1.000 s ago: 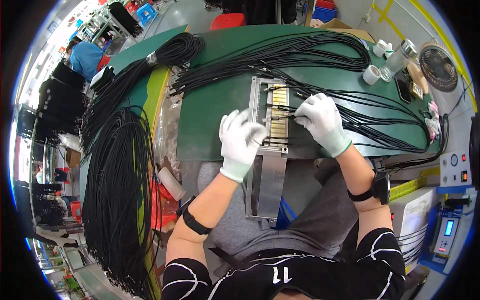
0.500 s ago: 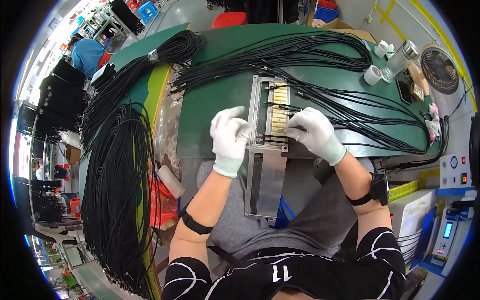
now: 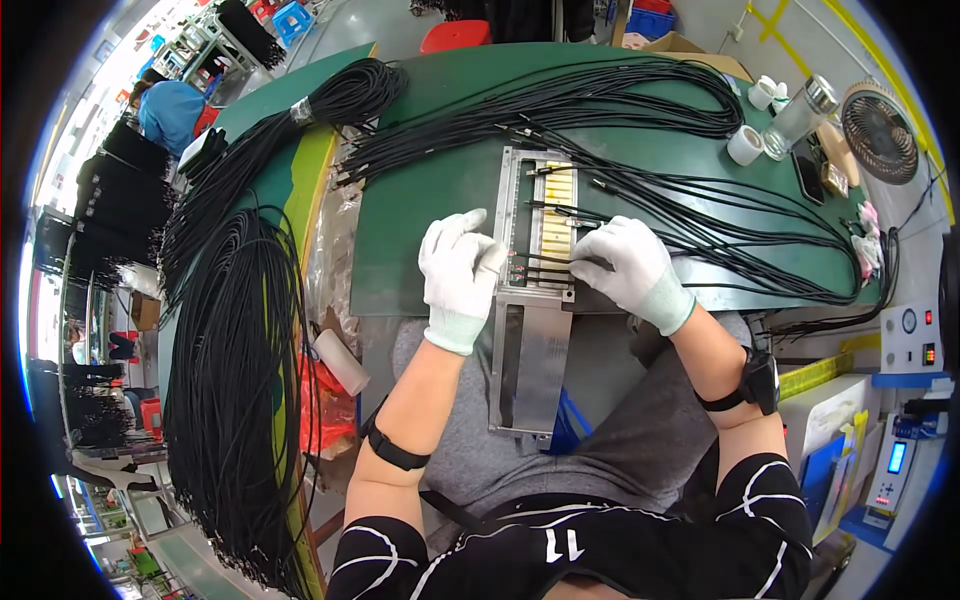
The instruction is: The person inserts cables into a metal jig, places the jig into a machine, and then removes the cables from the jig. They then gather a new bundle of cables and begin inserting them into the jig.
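Observation:
In the middle, a long metal fixture [image 3: 507,200] with a row of yellow-and-white blocks [image 3: 556,235] lies on the green table and juts over its near edge. Several black cables cross it. At its right side, my right hand [image 3: 630,270], in a white glove, pinches a black cable [image 3: 543,257] in the lower part of the row. My left hand [image 3: 458,275], also gloved, is at the fixture's left rail, close to that cable's end. Its thumb and index finger are together, the upper fingers stretched out; whatever they hold is hidden.
Looped black cables [image 3: 740,205] spread right of the fixture, with more [image 3: 600,95] at the back. A large cable bundle [image 3: 235,400] hangs at left. A glass bottle [image 3: 800,118], a phone [image 3: 808,178] and a fan [image 3: 879,135] stand at far right. A person in blue [image 3: 172,112] sits far left.
Another cable now lies straight across the fixture between my hands, above the lower ones. Both hands stay almost in place; the whole view has shifted slightly.

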Demonstrator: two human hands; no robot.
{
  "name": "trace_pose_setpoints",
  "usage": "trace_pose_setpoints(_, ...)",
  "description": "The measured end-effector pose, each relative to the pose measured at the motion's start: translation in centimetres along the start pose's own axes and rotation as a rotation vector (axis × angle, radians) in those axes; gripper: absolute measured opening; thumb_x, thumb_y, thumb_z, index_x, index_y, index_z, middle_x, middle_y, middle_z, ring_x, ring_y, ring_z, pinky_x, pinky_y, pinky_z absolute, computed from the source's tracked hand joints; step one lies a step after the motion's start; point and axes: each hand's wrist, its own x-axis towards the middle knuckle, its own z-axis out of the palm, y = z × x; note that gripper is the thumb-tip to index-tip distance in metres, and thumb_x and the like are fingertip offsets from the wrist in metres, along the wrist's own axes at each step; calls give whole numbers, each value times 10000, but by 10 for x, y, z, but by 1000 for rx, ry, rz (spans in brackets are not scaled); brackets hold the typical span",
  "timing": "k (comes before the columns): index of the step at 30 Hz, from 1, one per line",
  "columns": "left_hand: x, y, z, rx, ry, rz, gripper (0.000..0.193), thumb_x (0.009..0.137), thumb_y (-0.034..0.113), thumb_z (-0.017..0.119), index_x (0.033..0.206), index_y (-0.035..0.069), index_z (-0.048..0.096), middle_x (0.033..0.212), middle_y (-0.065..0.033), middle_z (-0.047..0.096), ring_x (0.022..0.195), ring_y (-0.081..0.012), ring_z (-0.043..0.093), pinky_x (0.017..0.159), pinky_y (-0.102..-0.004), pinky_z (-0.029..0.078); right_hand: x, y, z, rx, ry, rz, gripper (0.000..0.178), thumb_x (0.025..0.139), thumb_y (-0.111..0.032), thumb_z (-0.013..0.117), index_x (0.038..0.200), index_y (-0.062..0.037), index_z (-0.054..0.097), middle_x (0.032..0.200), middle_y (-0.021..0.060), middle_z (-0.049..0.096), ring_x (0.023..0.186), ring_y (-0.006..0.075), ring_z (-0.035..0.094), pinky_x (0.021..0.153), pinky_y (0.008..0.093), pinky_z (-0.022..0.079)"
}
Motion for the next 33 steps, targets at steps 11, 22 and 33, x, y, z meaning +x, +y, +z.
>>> trace_pose_setpoints(11,-11,-5,4,-64,-69,-187,99,944,157,656,1005,96,704,1042,-37,729,1011,-255,662,1081,-448,413,-4,4,1,-108,-33,-7,93,793,-187,739,780,-137,662,741,24,648,771,260,615,721,387,480)
trace_pose_setpoints(22,-3,27,6,143,-315,138,276,853,334,740,1113,257,791,1393,-209,578,1327,-439,458,1142,-521,330,3,8,4,-175,-42,-35,114,800,-194,755,830,-114,679,804,47,642,822,274,597,748,395,469)
trace_pose_setpoints(33,-3,9,23,-3,-228,90,238,838,400,732,955,207,808,1307,-188,634,1268,-407,514,1131,-535,323,14,41,-9,-454,18,-36,151,771,-210,757,851,-137,651,850,29,642,889,262,598,787,386,462)
